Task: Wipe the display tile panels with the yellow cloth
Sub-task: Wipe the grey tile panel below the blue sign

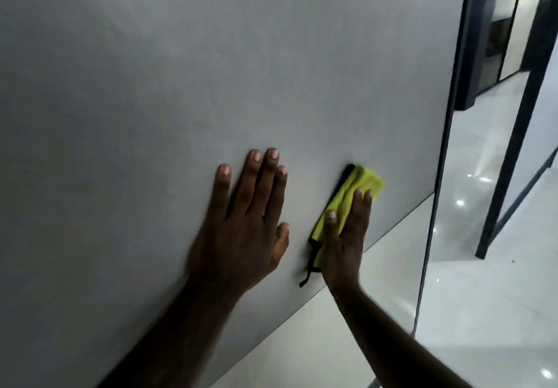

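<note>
A large grey display tile panel [226, 70] fills most of the view, standing upright. My left hand [244, 224] lies flat against it, fingers spread and straight. To its right, my right hand [345, 236] presses a folded yellow cloth [359, 182] with a black edge against the panel's lower right part, fingers straight over the cloth. A black strap of the cloth hangs down below my right hand.
The panel's right edge [444, 152] meets a thin dark frame. Beyond it lie a glossy pale floor [483, 297], black metal legs [510, 146] and dark framed displays [480, 40] at the upper right.
</note>
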Motion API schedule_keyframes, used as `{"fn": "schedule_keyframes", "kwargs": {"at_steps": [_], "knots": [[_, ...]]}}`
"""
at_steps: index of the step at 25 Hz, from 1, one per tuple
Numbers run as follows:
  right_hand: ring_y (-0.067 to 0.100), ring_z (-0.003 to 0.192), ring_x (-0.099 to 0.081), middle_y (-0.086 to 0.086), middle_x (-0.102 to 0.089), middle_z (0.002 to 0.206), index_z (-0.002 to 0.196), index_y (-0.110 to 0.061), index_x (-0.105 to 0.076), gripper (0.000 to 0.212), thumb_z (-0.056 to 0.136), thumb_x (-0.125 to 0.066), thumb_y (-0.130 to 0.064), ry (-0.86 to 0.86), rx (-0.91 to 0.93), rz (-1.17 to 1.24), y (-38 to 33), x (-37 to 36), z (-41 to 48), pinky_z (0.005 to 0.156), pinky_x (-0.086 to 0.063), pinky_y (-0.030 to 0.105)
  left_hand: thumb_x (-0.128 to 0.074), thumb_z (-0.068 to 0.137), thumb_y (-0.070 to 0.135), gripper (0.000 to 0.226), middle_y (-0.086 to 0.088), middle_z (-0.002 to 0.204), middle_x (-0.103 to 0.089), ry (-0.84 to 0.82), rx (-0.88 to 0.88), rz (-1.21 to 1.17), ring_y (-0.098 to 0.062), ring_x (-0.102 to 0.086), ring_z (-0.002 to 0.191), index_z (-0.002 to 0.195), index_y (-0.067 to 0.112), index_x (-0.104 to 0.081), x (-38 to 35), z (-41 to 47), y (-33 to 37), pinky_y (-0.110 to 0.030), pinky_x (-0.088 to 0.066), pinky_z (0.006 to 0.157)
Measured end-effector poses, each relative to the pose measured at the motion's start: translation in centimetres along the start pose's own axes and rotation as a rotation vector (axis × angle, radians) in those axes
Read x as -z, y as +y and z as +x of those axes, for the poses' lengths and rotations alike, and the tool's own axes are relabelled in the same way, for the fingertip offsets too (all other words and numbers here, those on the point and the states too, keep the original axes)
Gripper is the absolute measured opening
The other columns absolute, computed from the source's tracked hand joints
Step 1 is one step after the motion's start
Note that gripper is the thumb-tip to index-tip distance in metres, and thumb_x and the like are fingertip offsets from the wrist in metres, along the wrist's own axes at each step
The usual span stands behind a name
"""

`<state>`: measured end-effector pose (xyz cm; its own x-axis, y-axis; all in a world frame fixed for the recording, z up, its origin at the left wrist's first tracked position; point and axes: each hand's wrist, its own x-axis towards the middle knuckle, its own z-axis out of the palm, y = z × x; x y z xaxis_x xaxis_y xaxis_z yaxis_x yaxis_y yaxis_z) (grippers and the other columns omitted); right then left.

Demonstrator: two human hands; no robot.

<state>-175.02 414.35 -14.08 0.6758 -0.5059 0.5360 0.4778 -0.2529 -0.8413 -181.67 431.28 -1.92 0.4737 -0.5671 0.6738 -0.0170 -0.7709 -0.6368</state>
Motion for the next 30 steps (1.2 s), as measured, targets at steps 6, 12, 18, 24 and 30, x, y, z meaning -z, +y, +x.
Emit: {"fn": "schedule_keyframes", "kwargs": {"at_steps": [6,12,18,24,30], "knots": [[0.004,0.163,-0.014,-0.017,-0.011,0.177,0.169,-0.034,-0.021,0.07,0.11,-0.058,-0.038,-0.079,-0.304,0.042,6.4,2.1,-7.3,0.132,-0.016,0.026,-0.048,0.109,0.044,0.082,-0.022,0.18,-0.014,-0.104,-0.199,0.003,-0.038,-0.017,0.167,0.172,0.002,-0.02,-1.9,-4.4,3.3,-0.062,-0.005,0.135],[0.006,0.163,-0.011,-0.013,-0.011,0.178,0.169,-0.027,-0.022,0.069,0.108,-0.054,-0.035,-0.029,-0.292,0.069,6.4,1.2,-9.0,0.132,-0.013,0.026,-0.049,0.107,0.046,0.08,-0.02,0.179,-0.021,-0.072,-0.164,-0.004,-0.039,-0.02,0.166,0.171,0.002,-0.027,-2.1,-4.8,3.9,-0.064,-0.007,0.134],[0.009,0.162,-0.019,-0.009,-0.019,0.177,0.166,-0.031,-0.029,0.067,0.105,-0.057,-0.034,0.031,-0.374,0.124,5.2,1.4,-6.6,0.133,-0.02,0.04,-0.048,0.107,0.045,0.078,-0.02,0.178,-0.023,-0.05,-0.15,-0.013,-0.039,-0.022,0.166,0.17,0.003,-0.03,-2.1,-5.0,4.0,-0.064,-0.012,0.134],[0.014,0.157,-0.028,-0.002,-0.027,0.172,0.163,-0.029,-0.032,0.062,0.107,-0.059,-0.029,0.164,-0.588,0.305,3.5,0.1,-4.5,0.131,-0.025,0.043,-0.052,0.106,0.044,0.077,-0.02,0.177,-0.026,-0.039,-0.146,-0.02,-0.039,-0.025,0.164,0.169,0.003,-0.034,-2.2,-5.0,4.0,-0.063,-0.013,0.133],[0.015,0.147,-0.038,0.003,-0.039,0.148,0.134,-0.035,-0.042,0.042,0.1,-0.065,-0.026,0.142,-0.286,0.137,4.3,0.6,-6.9,0.127,-0.03,0.035,-0.052,0.106,0.044,0.075,-0.018,0.177,-0.03,-0.009,-0.138,0.002,-0.037,-0.028,0.163,0.168,0.005,-0.038,-2.4,-4.9,4.1,-0.062,-0.018,0.132]]}}
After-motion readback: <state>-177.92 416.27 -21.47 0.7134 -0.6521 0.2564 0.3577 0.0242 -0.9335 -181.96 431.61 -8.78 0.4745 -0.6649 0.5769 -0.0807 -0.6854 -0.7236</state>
